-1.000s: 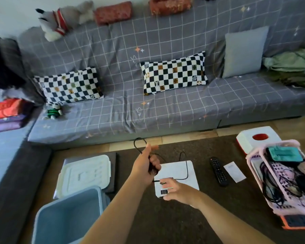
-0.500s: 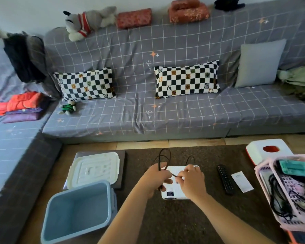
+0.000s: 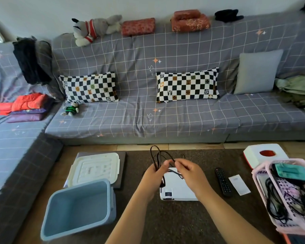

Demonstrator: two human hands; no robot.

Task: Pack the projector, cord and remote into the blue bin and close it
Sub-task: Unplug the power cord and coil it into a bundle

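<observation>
Blue plastic bin (image 3: 77,208) sits open down to the left of the left hand (image 3: 154,175), its white ribbed lid (image 3: 94,169) lying just beyond it. That hand grips gathered loops of thin black cord (image 3: 157,158); the right hand (image 3: 190,172) pinches the next stretch, both just above the white boxy projector (image 3: 174,191). Right of the right hand lies the slim black remote (image 3: 223,181), beside a white card (image 3: 239,184). Coiling seems the step in hand; next, I judge, the bundle must stay tight while it is carried left into the bin. No writing is legible on the projector or card.
</observation>
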